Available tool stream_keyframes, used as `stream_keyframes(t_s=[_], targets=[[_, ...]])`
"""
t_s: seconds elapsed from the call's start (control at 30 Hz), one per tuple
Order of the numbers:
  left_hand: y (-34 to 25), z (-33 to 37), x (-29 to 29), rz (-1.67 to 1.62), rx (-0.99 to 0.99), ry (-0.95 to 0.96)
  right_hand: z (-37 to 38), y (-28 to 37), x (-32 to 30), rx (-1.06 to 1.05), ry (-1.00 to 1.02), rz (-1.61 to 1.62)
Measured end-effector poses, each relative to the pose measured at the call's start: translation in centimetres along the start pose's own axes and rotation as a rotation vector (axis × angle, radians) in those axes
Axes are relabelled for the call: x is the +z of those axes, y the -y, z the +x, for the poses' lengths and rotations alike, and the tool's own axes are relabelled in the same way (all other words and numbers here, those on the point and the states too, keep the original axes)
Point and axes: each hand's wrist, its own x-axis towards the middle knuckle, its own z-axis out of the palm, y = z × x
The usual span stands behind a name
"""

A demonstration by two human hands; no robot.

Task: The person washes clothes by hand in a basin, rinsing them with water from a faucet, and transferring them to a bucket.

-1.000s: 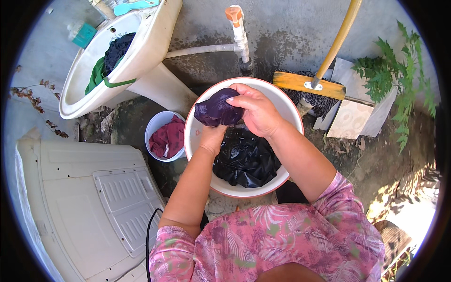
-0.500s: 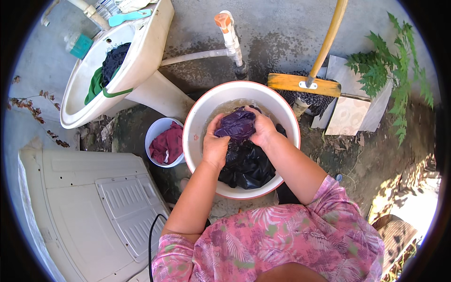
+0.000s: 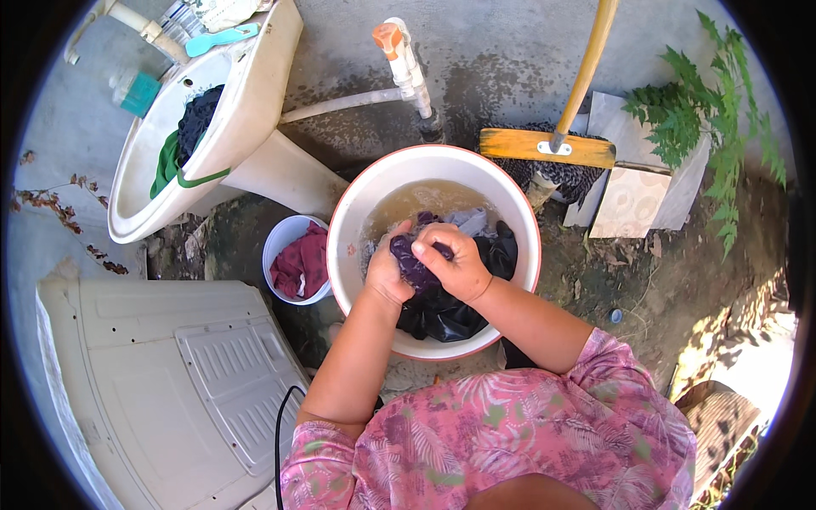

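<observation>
Both hands are over a round white basin point(image 3: 350, 204) with a red rim. A wet, dark purple cloth point(image 3: 411, 262) is bunched between them. My left hand point(image 3: 387, 270) cups its left side, fingers curled around it. My right hand point(image 3: 456, 263) is closed over the right side, thumb pressing into the folds. Murky brownish water point(image 3: 425, 195) shows at the basin's far side. Black wet fabric point(image 3: 442, 316) lies beneath my hands, and a pale greyish cloth point(image 3: 469, 221) sits in the water beyond them.
Left of the basin stands a small bucket point(image 3: 270, 246) with maroon cloth point(image 3: 299, 265). A pedestal sink point(image 3: 255, 93) holds dark and green cloth. A white metal appliance panel point(image 3: 127, 340) is at lower left. Behind are a tap point(image 3: 389, 41), a yellow-headed broom point(image 3: 510, 144) and leaning tiles point(image 3: 629, 202).
The purple cloth has come nearer to me and been squeezed into a tighter bundle. My right hand has closed over it, and more water and the pale cloth now show.
</observation>
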Motion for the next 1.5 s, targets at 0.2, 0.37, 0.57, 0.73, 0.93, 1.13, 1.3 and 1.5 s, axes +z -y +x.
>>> stream_keyframes(t_s=[0.2,0.37,0.57,0.73,0.93,1.13,1.3,1.5], targets=[[2.1,-2.4,4.1,1.095,0.969,-0.038,1.9,-0.4,-1.3,0.658,-0.361,0.831],[1.3,-3.0,4.4,1.667,1.316,0.097,2.5,0.9,-2.0,0.827,-0.081,1.187],[1.7,-2.2,6.0,1.473,1.448,0.105,2.6,-3.4,-1.9,0.747,-0.046,1.296],[0.6,-2.1,6.9,1.481,1.314,0.007,2.0,-2.4,-0.7,0.925,-0.31,0.995],[-3.1,-3.8,8.9,1.192,1.048,0.007,2.9,1.1,-0.8,0.77,-0.057,0.789],[-15.0,-10.0,15.0,0.985,1.59,-0.174,3.7,-1.7,-5.6,0.617,0.01,0.221],[-26.6,-12.6,11.9,1.31,1.28,-1.01,3.2,-8.1,-7.3,0.44,0.002,-0.66],[-16.0,-10.7,10.9,1.337,2.03,-0.47,2.3,-6.8,-5.4,0.592,0.202,-1.222]])
